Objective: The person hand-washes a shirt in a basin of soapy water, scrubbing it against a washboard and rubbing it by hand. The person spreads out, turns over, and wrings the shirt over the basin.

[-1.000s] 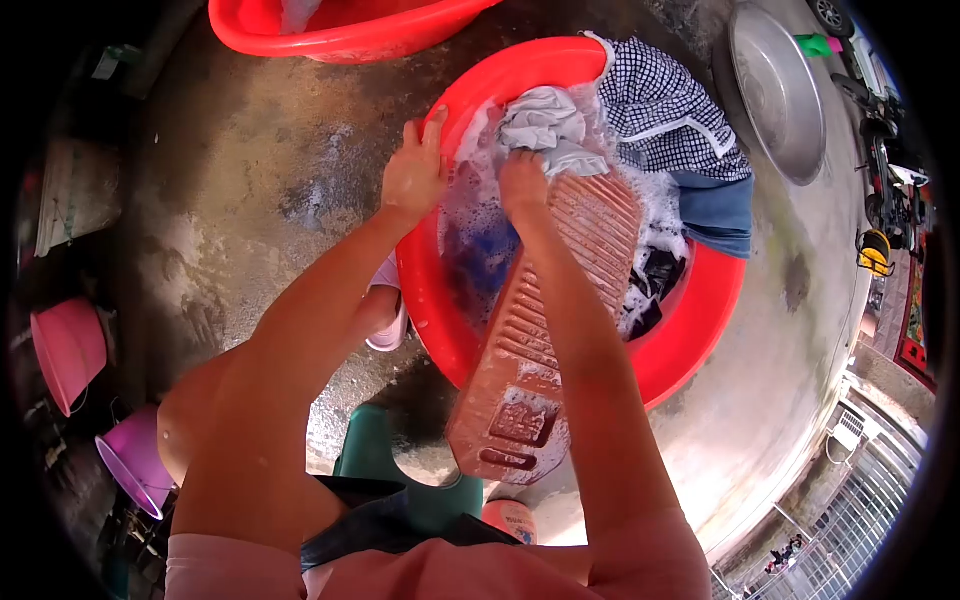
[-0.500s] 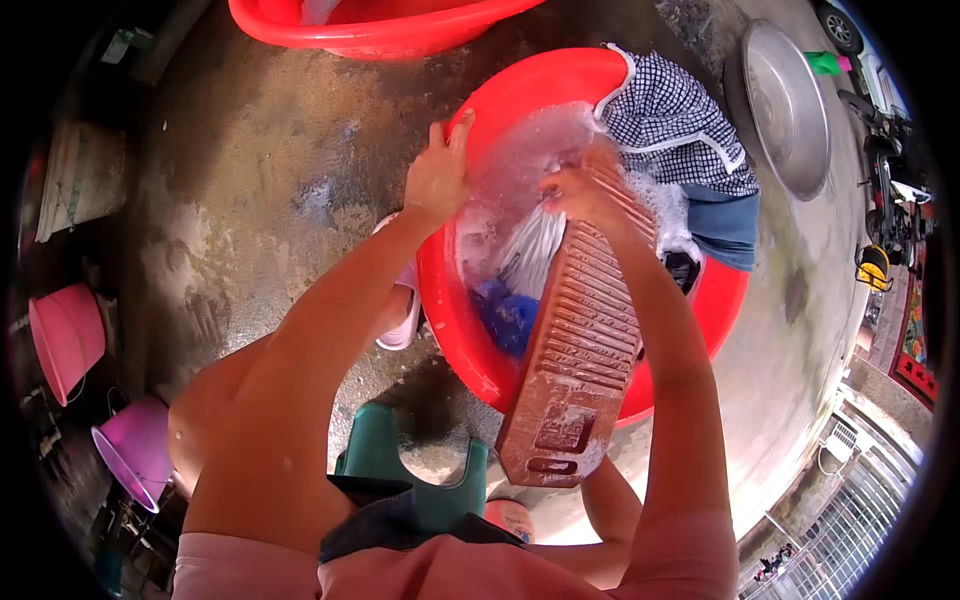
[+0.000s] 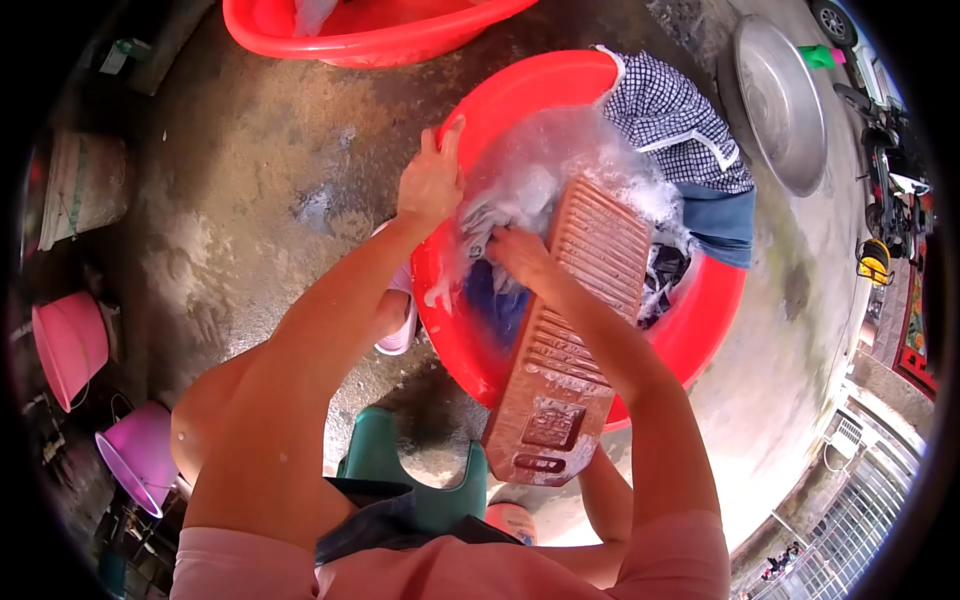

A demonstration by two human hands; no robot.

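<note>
My left hand (image 3: 432,182) grips the left rim of a red basin (image 3: 715,320), fingers over the edge. Inside it, soapy water surrounds a brown ridged washboard (image 3: 598,255), which leans out over the near rim. My right hand (image 3: 517,252) is closed on a wet light-grey cloth (image 3: 505,208) in the water, left of the board. Below that hand lies a blue cloth (image 3: 495,305), partly under water. A black-and-white cloth (image 3: 664,275) is bunched to the right of the board. Over the far right rim hang a checked cloth (image 3: 668,110) with white trim and a blue-grey cloth (image 3: 718,222).
A second red basin (image 3: 375,45) stands beyond, and a metal basin (image 3: 780,105) at the right. Near my legs is a green stool (image 3: 375,445). Pink (image 3: 72,345) and purple buckets (image 3: 140,455) stand at left. The concrete floor looks wet.
My right hand has moved left and toward me with the grey cloth, off the washboard's upper part. The cloth has spread and the water is stirred up. My left hand stays on the rim.
</note>
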